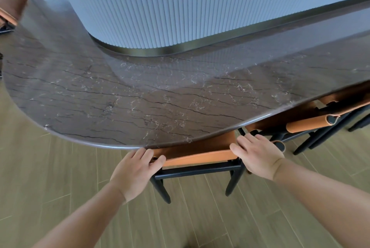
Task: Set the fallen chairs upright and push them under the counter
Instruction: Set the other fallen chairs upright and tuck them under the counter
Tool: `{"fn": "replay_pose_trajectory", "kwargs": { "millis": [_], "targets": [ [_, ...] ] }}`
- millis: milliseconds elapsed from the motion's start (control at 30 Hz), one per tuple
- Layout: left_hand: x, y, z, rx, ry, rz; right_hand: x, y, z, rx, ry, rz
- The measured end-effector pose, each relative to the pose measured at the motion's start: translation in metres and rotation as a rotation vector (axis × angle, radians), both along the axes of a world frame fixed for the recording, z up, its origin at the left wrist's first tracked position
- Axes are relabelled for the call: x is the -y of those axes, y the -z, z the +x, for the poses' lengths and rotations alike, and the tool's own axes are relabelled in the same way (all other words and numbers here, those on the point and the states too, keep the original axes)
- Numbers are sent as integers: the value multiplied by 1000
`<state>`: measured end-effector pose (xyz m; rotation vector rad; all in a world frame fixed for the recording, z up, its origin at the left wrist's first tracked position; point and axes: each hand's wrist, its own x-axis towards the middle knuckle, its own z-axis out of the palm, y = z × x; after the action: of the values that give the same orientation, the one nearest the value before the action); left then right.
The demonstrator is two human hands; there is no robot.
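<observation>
A chair with a tan leather back and black frame stands upright, its seat tucked beneath the dark marble counter. My left hand grips the left end of the chair's backrest, fingers curled over the top. My right hand holds the right end of the same backrest, fingers lying over its top edge. A second chair of the same kind stands upright to the right, also partly under the counter.
The counter's curved front edge runs just above the chair back. Behind it rises a white ribbed bar wall with a brass base. Wood-plank floor spreads left and toward me. More furniture shows at the far left.
</observation>
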<state>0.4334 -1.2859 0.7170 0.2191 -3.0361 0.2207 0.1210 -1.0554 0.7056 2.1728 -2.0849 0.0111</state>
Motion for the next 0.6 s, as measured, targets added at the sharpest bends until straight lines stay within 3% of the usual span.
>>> {"fn": "replay_pose_trajectory", "kwargs": {
  "millis": [200,600],
  "targets": [
    [-39,14,-17,88,-107,89,-10,4,-27,-40,2,65],
    [-61,12,-48,92,-199,134,-18,10,-63,-66,23,76]
  ]
}}
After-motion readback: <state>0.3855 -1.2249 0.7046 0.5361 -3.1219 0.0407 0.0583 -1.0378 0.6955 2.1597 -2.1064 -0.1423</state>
